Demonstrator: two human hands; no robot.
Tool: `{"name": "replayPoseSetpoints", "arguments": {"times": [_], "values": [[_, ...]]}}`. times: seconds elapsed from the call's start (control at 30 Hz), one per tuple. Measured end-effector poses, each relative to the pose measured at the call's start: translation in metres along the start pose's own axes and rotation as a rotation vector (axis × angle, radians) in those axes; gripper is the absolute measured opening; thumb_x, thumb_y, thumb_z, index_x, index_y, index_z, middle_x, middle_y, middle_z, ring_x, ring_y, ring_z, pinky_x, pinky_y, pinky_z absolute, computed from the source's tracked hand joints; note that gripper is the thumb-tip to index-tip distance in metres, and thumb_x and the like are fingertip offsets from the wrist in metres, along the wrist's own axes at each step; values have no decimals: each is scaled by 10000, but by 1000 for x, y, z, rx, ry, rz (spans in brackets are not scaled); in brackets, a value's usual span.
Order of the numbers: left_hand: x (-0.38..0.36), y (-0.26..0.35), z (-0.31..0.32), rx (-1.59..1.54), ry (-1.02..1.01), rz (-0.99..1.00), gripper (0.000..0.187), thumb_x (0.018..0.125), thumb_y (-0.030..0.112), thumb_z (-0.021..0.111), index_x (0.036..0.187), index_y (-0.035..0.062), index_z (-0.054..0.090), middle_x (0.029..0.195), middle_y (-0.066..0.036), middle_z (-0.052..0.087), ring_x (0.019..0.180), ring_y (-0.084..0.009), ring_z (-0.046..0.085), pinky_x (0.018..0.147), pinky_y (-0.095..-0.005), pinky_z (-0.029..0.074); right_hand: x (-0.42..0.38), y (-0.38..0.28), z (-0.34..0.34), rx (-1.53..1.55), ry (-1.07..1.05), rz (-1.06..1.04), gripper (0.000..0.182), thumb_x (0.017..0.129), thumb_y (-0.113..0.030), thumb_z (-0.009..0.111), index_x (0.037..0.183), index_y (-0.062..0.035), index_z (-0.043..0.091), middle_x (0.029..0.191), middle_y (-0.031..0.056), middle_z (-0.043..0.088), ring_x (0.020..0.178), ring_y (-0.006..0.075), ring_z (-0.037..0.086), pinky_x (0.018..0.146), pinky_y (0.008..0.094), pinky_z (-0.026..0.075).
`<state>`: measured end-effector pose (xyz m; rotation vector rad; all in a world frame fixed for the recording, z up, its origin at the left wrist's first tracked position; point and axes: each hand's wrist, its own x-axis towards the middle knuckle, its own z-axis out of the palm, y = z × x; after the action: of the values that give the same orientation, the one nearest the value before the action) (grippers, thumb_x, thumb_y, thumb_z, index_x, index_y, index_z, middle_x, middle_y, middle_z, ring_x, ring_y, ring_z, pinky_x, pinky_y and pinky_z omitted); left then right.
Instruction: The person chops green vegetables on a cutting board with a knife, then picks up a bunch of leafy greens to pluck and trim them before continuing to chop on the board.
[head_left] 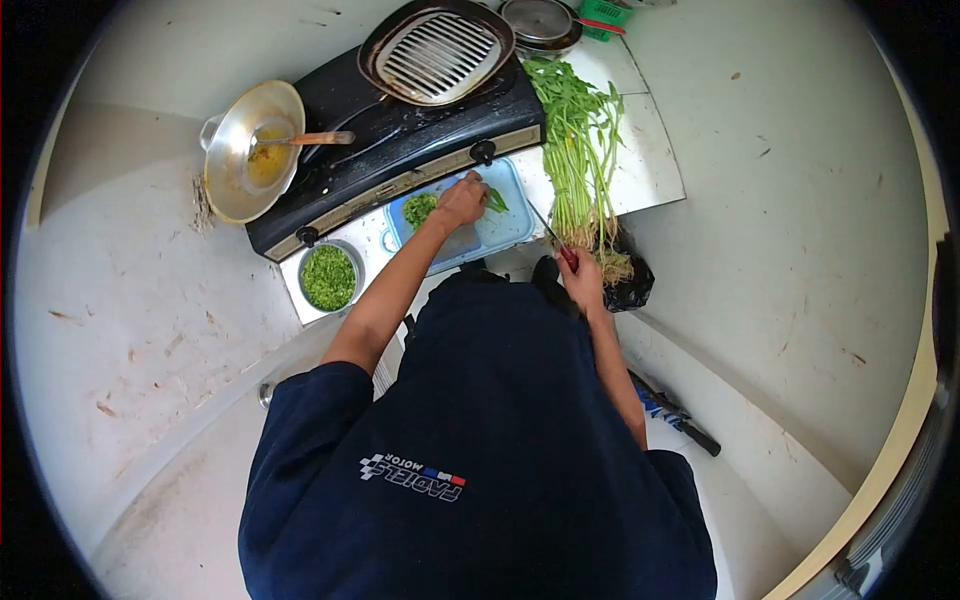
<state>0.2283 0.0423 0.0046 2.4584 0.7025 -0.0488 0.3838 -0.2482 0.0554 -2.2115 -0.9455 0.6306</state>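
Note:
My left hand (463, 201) is over the blue cutting board (513, 222), its fingers closed on a few green leaves (495, 201) that stick out to the right. Chopped greens (419, 209) lie in a small heap on the board, left of that hand. In my right hand (583, 282) is a knife (569, 256), gripped by its dark red handle. Its blade points up and left, toward the board's right edge, apart from the leaves. A bunch of long-stemmed leafy greens with roots (578, 165) lies just beyond the knife.
A round bowl of chopped greens (329, 278) stands left of the board. Behind is a black gas stove (400, 150) with a wok (225, 165) and a ridged grill pan (440, 55). A black plastic bag (632, 285) hangs near the roots. Walls close in on both sides.

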Motion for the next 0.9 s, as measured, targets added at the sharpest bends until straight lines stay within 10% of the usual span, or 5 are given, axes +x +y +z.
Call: {"name": "replayPoseSetpoints", "arguments": {"times": [0.27,0.57,0.8,0.9], "values": [[11,2,-27,-275,-187,-180,359,868,44,583,1175,67,767,1193,-222,719,1050,-310,715,908,-399,565,-2,13,-3,68,48,95,332,943,-291,736,908,27,645,767,205,636,694,369,626,656,455,479],[-16,17,-16,-978,-194,-348,339,918,28,617,1216,83,770,1156,-1,733,909,-99,588,793,-252,465,10,18,11,165,107,58,345,957,-314,724,958,27,670,746,164,648,654,290,607,645,408,483],[-12,27,9,-464,-156,-312,352,876,9,615,1197,39,754,1143,-174,738,1003,-278,703,922,-381,540,17,19,10,154,105,101,343,955,-313,731,1011,24,696,724,140,642,635,238,584,640,388,484],[-12,16,18,-309,79,-2,317,815,-5,640,1101,37,770,1096,-175,704,1005,-348,668,949,-415,529,18,16,8,134,84,117,341,958,-312,729,1020,22,699,723,140,642,632,235,582,637,384,483]]}}
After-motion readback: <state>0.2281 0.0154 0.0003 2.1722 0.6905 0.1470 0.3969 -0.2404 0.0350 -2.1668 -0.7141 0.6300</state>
